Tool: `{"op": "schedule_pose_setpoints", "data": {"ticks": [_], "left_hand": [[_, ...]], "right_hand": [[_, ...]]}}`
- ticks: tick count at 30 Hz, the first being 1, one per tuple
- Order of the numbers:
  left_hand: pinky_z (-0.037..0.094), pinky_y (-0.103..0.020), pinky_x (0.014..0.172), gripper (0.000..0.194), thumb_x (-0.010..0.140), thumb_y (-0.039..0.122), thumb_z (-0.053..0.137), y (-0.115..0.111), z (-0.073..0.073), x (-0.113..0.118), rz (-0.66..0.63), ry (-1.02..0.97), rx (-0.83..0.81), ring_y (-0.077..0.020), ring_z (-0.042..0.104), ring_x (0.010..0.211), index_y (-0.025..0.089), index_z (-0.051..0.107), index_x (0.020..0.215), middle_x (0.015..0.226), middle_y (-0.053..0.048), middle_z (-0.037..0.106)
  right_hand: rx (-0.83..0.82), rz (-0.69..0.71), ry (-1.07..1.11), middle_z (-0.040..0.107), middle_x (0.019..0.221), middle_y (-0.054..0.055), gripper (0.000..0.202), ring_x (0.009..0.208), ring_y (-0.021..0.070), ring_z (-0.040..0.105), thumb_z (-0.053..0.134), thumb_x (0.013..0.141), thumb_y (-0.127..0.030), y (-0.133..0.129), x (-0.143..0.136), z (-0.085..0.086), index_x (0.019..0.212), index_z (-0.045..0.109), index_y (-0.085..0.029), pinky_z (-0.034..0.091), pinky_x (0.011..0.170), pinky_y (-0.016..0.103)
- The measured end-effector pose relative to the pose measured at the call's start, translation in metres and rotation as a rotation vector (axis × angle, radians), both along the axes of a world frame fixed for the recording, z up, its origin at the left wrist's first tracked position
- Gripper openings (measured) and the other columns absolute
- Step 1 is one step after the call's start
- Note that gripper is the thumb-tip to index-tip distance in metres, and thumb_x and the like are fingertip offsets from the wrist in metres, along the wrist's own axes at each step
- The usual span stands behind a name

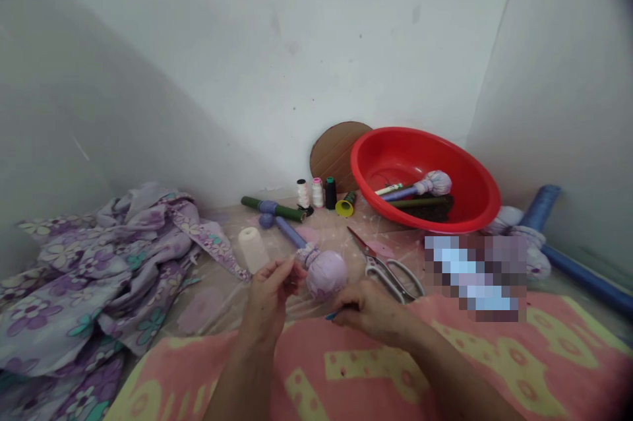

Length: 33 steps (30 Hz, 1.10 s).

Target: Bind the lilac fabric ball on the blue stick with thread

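A cloth-covered mallet-like piece [326,274], with a round lilac head and a blue wrapped handle, lies on the plastic-covered surface between my hands. My left hand [271,286] is beside its gathered neck, thumb and fingers pinched together; what they hold, if anything, is too small to make out. Closer to me, my right hand [370,309] is closed on a small blue object [336,315], mostly hidden by the fingers. Scissors [390,272] with white handles lie just beyond my right hand. White thread on a cone [253,248] stands past my left hand.
Flowered fabric [133,262] is heaped at left. Thread spools [317,193] stand by the wall near a green tube [291,211]. A red basin [482,183] holding sticks tilts against a cardboard disc [329,157]. Blue wrapped rods [588,272] lie right; a pink-yellow cloth [306,355] lies in front.
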State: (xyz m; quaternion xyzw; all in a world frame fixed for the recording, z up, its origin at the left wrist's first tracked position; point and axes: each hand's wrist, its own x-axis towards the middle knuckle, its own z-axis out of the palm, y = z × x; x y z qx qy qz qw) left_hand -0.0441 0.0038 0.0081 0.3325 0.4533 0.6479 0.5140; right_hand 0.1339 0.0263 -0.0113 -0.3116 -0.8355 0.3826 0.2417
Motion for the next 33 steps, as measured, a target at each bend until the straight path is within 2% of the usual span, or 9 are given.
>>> {"op": "schedule_pose_setpoints", "data": {"ticks": [5, 12, 15, 17, 19, 21, 23, 27, 33], "left_hand": [[0.034, -0.018, 0.044, 0.022, 0.063, 0.033, 0.063, 0.002, -0.002, -0.002, 0.008, 0.107, -0.030, -0.0079, 0.050, 0.046, 0.013, 0.059, 0.055, 0.053, -0.001, 0.061], [0.028, -0.021, 0.038, 0.034, 0.057, 0.042, 0.061, 0.008, -0.011, -0.007, 0.009, 0.472, -0.143, -0.0090, 0.040, 0.033, 0.016, 0.048, 0.038, 0.035, 0.000, 0.050], [0.025, -0.022, 0.042, 0.026, 0.058, 0.036, 0.059, 0.003, -0.003, -0.006, 0.206, 0.931, -0.129, -0.0117, 0.042, 0.038, 0.019, 0.050, 0.041, 0.037, 0.001, 0.048], [0.028, -0.024, 0.048, 0.008, 0.060, 0.029, 0.058, -0.003, 0.005, -0.003, 0.431, 1.220, -0.079, -0.0163, 0.050, 0.050, 0.021, 0.060, 0.062, 0.050, 0.000, 0.056], [0.034, -0.027, 0.057, 0.025, 0.063, 0.025, 0.055, -0.008, 0.012, -0.001, 0.630, 1.337, 0.059, -0.0206, 0.054, 0.067, 0.021, 0.060, 0.087, 0.077, -0.006, 0.062], [0.038, -0.028, 0.061, 0.033, 0.066, 0.024, 0.052, -0.011, 0.016, 0.003, 0.727, 1.270, 0.236, -0.0214, 0.053, 0.078, 0.018, 0.056, 0.098, 0.101, -0.010, 0.057], [0.039, -0.024, 0.055, 0.031, 0.069, 0.027, 0.051, -0.013, 0.016, 0.007, 0.663, 1.098, 0.302, -0.0187, 0.053, 0.075, 0.018, 0.055, 0.098, 0.105, -0.010, 0.054], [0.037, -0.021, 0.049, 0.026, 0.074, 0.034, 0.049, -0.012, 0.010, 0.017, 0.263, 0.798, 0.193, -0.0163, 0.053, 0.066, 0.018, 0.063, 0.087, 0.082, -0.006, 0.062], [0.037, -0.020, 0.055, 0.024, 0.074, 0.034, 0.051, -0.008, 0.005, 0.022, -0.007, 0.750, 0.204, -0.0159, 0.053, 0.064, 0.019, 0.070, 0.077, 0.075, -0.004, 0.065]], "right_hand": [[-0.406, -0.018, 0.148, 0.062, 0.056, 0.000, 0.018, 0.042, 0.0057, 0.048, 0.053, 0.066, -0.015, 0.006, 0.006, 0.005, 0.077, 0.068, -0.015, 0.037, 0.042, 0.016], [-0.443, -0.047, 0.280, 0.059, 0.050, 0.000, 0.019, 0.040, 0.0063, 0.047, 0.057, 0.068, -0.028, 0.010, 0.012, 0.011, 0.074, 0.068, -0.014, 0.038, 0.042, 0.018], [-0.414, -0.099, 0.295, 0.055, 0.047, -0.001, 0.020, 0.039, 0.0060, 0.046, 0.058, 0.068, -0.031, 0.013, 0.015, 0.014, 0.067, 0.067, -0.013, 0.037, 0.041, 0.017], [-0.411, -0.128, 0.315, 0.056, 0.048, -0.001, 0.021, 0.039, 0.0057, 0.046, 0.058, 0.068, -0.032, 0.015, 0.017, 0.013, 0.069, 0.067, -0.013, 0.036, 0.041, 0.017], [-0.405, -0.151, 0.335, 0.056, 0.049, -0.001, 0.021, 0.040, 0.0057, 0.046, 0.058, 0.069, -0.031, 0.018, 0.019, 0.011, 0.072, 0.066, -0.013, 0.035, 0.040, 0.017], [-0.383, -0.167, 0.344, 0.057, 0.050, -0.001, 0.019, 0.040, 0.0057, 0.046, 0.058, 0.069, -0.030, 0.019, 0.020, 0.010, 0.073, 0.066, -0.013, 0.035, 0.040, 0.016], [-0.371, -0.173, 0.344, 0.057, 0.050, -0.001, 0.018, 0.040, 0.0057, 0.046, 0.058, 0.069, -0.029, 0.019, 0.021, 0.010, 0.074, 0.066, -0.014, 0.035, 0.040, 0.016], [-0.356, -0.163, 0.326, 0.056, 0.051, -0.002, 0.017, 0.041, 0.0050, 0.044, 0.056, 0.070, -0.026, 0.017, 0.021, 0.013, 0.074, 0.066, -0.014, 0.033, 0.040, 0.016], [-0.240, -0.150, 0.269, 0.057, 0.054, -0.001, 0.015, 0.046, 0.0059, 0.045, 0.054, 0.071, -0.022, 0.013, 0.020, 0.022, 0.070, 0.067, -0.014, 0.032, 0.043, 0.016]]}}
